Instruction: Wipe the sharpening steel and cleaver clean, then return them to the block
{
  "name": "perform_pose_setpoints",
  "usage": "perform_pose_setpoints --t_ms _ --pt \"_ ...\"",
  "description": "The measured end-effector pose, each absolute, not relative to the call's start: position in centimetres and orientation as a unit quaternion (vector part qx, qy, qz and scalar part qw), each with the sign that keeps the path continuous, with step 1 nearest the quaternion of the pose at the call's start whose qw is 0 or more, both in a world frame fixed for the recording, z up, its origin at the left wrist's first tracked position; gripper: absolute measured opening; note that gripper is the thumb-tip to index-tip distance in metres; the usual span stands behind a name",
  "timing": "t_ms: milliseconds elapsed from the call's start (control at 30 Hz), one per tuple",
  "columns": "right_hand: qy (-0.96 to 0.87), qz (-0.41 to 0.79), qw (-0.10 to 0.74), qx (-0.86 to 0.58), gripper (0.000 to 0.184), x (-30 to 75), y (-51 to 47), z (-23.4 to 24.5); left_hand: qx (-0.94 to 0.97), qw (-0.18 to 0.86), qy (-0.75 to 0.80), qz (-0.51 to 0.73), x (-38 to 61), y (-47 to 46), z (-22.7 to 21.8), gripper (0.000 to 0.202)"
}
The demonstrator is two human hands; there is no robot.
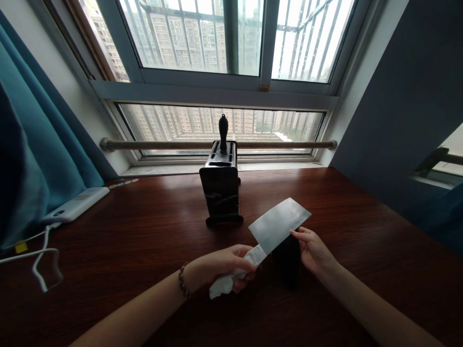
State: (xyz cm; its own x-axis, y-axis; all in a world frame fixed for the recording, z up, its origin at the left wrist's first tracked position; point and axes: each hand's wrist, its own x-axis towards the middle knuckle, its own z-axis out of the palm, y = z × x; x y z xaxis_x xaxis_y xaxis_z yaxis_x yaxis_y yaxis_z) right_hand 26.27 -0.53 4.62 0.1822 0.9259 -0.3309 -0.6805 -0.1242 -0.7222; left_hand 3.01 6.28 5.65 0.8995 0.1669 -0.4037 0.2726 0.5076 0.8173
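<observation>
A cleaver (pixel 280 224) with a broad, pale metal blade is held at a slant above the table. My left hand (pixel 231 265) is closed around its handle, where crumpled white paper or tissue (pixel 221 286) is wrapped and hangs out below the fingers. With thumb and fingertips, my right hand (pixel 313 248) pinches the lower edge of the blade near its far corner; part of those fingers is hidden. Under the blade there is a dark shape (pixel 287 262), and I cannot tell whether it is an object or a shadow. Beyond the blade stands a black knife block (pixel 220 193) with one dark-handled tool (pixel 223 132) upright in it.
The reddish-brown wooden table (pixel 162 207) reaches to the window sill. At the left lie a white power strip (pixel 77 205) and a white cable (pixel 45 255), beside a blue curtain (pixel 47 144). A horizontal rail (pixel 173 145) crosses the window behind the knife block.
</observation>
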Motion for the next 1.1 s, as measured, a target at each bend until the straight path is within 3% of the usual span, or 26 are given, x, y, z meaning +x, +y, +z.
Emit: perform_pose_setpoints --t_ms 233,500,733,833,933,1033,1100 --pt "-0.169 0.624 0.622 -0.443 0.003 26.1 -0.7 4.9 0.586 0.766 0.262 -0.034 3.4 6.1 5.1 0.025" --pt "-0.133 0.544 0.606 -0.565 0.009 28.2 0.2 5.2 0.59 0.761 0.267 -0.039 3.2 6.7 4.9 0.03" --pt "-0.103 0.213 0.771 -0.591 0.009 33.8 2.0 6.5 0.587 0.757 0.286 -0.026 3.2 6.5 4.8 0.028" --pt "-0.191 0.031 0.776 -0.6 0.019 33.3 0.9 7.4 0.584 0.757 0.29 -0.033 3.3 6.4 5.1 0.029" --pt "-0.465 -0.114 0.631 -0.611 0.022 31.1 -0.5 7.3 0.59 0.751 0.293 -0.041 3.5 6.4 5.2 0.029" --pt "-0.764 -0.035 0.402 -0.504 0.029 28.7 -1.1 6.0 0.61 0.734 0.293 -0.054 3.6 6.4 5.3 0.026" --pt "-0.833 -0.023 0.295 -0.467 0.032 27.7 -1.0 4.9 0.619 0.728 0.29 -0.052 3.6 6.3 5.3 0.024"
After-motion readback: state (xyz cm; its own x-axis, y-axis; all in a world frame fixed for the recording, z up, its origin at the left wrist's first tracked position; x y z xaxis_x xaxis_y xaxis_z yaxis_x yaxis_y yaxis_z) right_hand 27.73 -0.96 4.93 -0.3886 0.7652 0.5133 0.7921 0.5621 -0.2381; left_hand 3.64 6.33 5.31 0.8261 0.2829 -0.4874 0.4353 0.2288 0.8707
